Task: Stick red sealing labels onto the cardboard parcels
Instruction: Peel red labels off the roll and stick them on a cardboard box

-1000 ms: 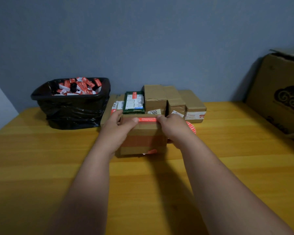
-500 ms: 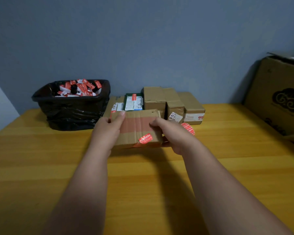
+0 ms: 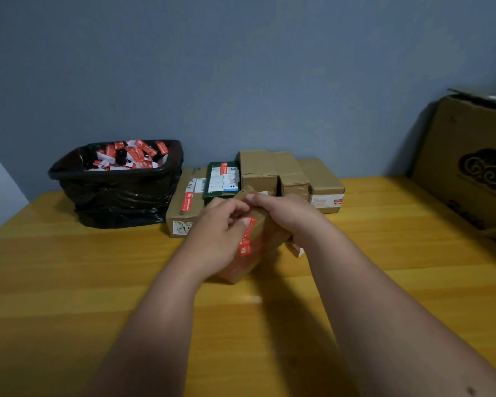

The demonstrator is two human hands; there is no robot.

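Both hands gripping tilted cardboard parcel, left hand thumb on red label

Both our forearms reach in from the bottom edge toward twelve o'clock, converging near the middle. Our left hand has its fingers curled, back facing up, the thumb pressing on the red sealing label at its three o'clock. Our right hand grips the cardboard parcel from the one o'clock side, fingers wrapped over its top edge, knuckles up.
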